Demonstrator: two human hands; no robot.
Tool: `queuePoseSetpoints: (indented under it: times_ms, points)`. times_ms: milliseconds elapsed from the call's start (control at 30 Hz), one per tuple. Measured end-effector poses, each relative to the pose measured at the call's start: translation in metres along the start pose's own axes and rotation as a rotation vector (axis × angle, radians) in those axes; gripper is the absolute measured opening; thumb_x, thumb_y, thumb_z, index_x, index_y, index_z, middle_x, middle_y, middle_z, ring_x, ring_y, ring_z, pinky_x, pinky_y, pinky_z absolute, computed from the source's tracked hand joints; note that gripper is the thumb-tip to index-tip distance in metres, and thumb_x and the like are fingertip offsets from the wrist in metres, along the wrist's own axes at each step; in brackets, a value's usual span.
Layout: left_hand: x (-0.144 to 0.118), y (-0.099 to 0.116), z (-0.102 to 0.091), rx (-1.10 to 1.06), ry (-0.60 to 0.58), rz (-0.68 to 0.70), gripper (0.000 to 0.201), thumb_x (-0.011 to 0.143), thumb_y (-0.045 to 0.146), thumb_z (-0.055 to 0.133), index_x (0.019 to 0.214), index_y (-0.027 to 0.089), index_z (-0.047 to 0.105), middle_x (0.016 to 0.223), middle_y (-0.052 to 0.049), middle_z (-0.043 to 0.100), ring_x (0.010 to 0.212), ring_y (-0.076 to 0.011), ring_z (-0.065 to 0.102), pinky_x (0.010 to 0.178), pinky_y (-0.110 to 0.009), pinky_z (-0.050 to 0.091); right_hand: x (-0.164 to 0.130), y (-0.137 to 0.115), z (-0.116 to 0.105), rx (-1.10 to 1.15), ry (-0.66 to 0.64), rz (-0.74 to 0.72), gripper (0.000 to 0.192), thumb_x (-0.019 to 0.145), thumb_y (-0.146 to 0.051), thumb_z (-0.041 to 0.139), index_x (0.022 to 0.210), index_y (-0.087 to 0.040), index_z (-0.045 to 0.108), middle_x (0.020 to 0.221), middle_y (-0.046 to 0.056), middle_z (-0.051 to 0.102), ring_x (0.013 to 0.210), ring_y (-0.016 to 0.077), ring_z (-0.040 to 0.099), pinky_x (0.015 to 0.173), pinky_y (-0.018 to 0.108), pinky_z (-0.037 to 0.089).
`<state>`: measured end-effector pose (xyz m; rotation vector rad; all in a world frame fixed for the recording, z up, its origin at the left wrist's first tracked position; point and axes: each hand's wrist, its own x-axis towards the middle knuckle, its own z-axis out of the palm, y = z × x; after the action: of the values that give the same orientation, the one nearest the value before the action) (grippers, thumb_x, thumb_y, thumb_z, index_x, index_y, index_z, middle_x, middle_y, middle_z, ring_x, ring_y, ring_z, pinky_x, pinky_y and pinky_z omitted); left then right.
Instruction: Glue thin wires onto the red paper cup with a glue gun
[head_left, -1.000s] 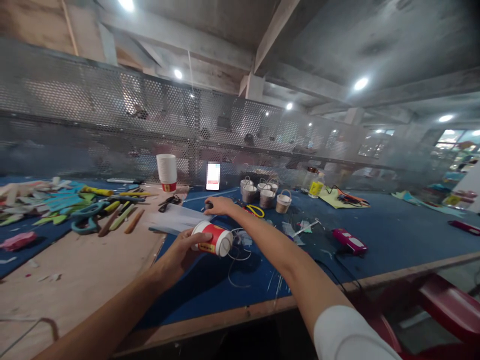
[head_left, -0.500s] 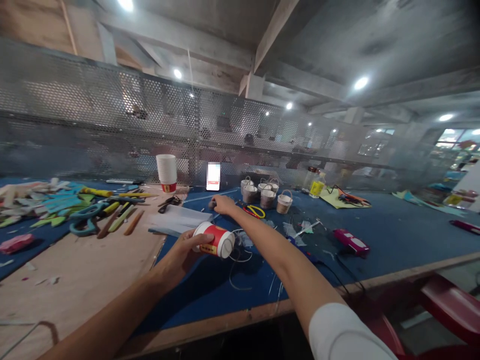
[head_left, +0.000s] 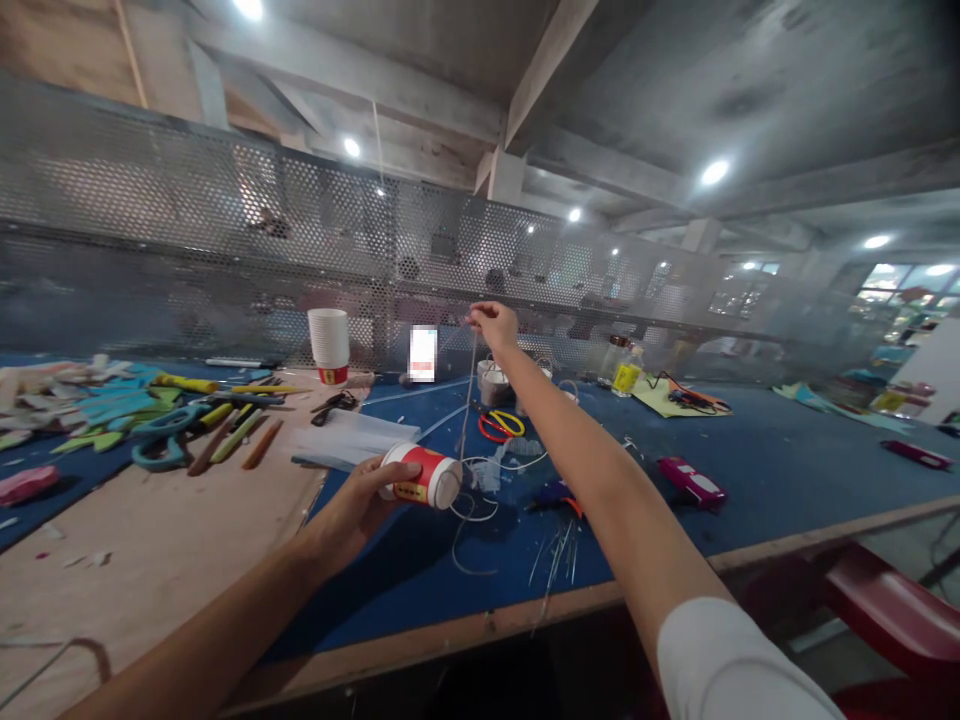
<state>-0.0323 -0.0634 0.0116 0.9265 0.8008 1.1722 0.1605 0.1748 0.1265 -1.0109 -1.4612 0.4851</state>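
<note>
My left hand (head_left: 375,490) is wrapped round a red and white paper cup (head_left: 421,476), which lies on its side above the blue table cover with its base facing right. Raised over the table, my right hand (head_left: 496,328) pinches the upper end of a thin string (head_left: 470,390). The string hangs taut down to the base end of the cup; how it is fastened there I cannot make out. Small cups with handles (head_left: 493,382) stand behind my right forearm, partly hidden. Red-and-yellow-handled scissors (head_left: 501,426) lie beneath that hand.
A stack of paper cups (head_left: 328,345) and a lit phone (head_left: 422,354) stand at the back. Blue-handled scissors (head_left: 161,440) and several tools lie left. Wires (head_left: 559,550) lie near the front edge. A purple device (head_left: 691,482) and a yellow-labelled bottle (head_left: 628,372) are right.
My right hand has risen from the table near the phone and moved right, drawing the string upward. My left hand still holds the paper cup in nearly the same place.
</note>
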Motion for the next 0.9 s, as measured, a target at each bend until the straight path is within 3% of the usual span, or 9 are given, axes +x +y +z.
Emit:
queuePoseSetpoints:
  times_ms: [133,300,433,533,700,800,900]
  points:
    - [0.000,0.000,0.000,-0.005,-0.025,0.008,0.012,0.067,0.025,0.084,0.074,0.017,0.077,0.074,-0.002,0.071,0.070,-0.0148,0.063,0.066,-0.022,0.052,0.003,-0.026,-0.024,0.186,0.053,-0.068,0.007,0.091,-0.015,0.058,0.094,-0.018,0.064,0.086,0.001,0.071,0.083,0.0103,0.073,0.073,0.021,0.057]
    - [0.006,-0.005,-0.004,0.012,-0.073,0.029,0.013,0.072,0.026,0.081,0.081,0.016,0.077,0.078,-0.005,0.072,0.075,-0.0178,0.064,0.072,-0.026,0.052,-0.005,-0.060,-0.048,0.353,0.023,-0.230,0.004,0.089,-0.015,0.064,0.092,-0.019,0.066,0.085,0.000,0.071,0.081,0.0103,0.072,0.075,0.023,0.058]
    - [0.007,-0.006,-0.004,0.009,-0.107,0.067,0.011,0.073,0.025,0.079,0.077,0.015,0.077,0.076,-0.005,0.071,0.074,-0.0179,0.063,0.071,-0.026,0.051,-0.011,-0.089,-0.070,0.310,0.038,-0.414,0.007,0.092,-0.023,0.066,0.097,-0.019,0.066,0.091,0.002,0.072,0.087,0.0112,0.072,0.080,0.024,0.059]
    - [0.004,-0.003,0.000,0.020,-0.103,0.081,0.009,0.072,0.025,0.078,0.069,0.017,0.075,0.071,-0.003,0.069,0.070,-0.0172,0.061,0.067,-0.026,0.050,-0.005,-0.107,-0.093,0.241,0.115,-0.507,0.019,0.094,-0.036,0.065,0.105,-0.021,0.065,0.098,0.004,0.072,0.094,0.0130,0.071,0.083,0.025,0.059]
    - [-0.003,0.004,0.008,0.027,-0.085,0.115,0.007,0.071,0.024,0.077,0.068,0.019,0.074,0.072,-0.002,0.069,0.070,-0.0171,0.062,0.066,-0.025,0.051,0.008,-0.121,-0.127,0.144,0.213,-0.685,0.031,0.100,-0.047,0.052,0.116,-0.023,0.063,0.106,0.005,0.070,0.106,0.0173,0.069,0.087,0.032,0.058]
    - [-0.005,0.004,0.009,0.015,-0.065,0.117,0.005,0.070,0.023,0.078,0.068,0.019,0.074,0.075,-0.003,0.072,0.073,-0.0178,0.065,0.068,-0.025,0.053,-0.004,-0.114,-0.124,0.072,0.235,-0.681,0.028,0.102,-0.040,0.046,0.113,-0.020,0.064,0.103,0.004,0.070,0.101,0.0160,0.069,0.090,0.035,0.056]
    - [-0.003,0.003,0.007,0.004,-0.060,0.107,0.006,0.069,0.023,0.079,0.069,0.018,0.075,0.082,-0.004,0.076,0.079,-0.0198,0.068,0.073,-0.026,0.055,-0.032,-0.095,-0.102,-0.062,0.129,-0.570,0.016,0.098,-0.026,0.053,0.101,-0.019,0.067,0.096,0.002,0.071,0.092,0.0139,0.069,0.091,0.032,0.055]
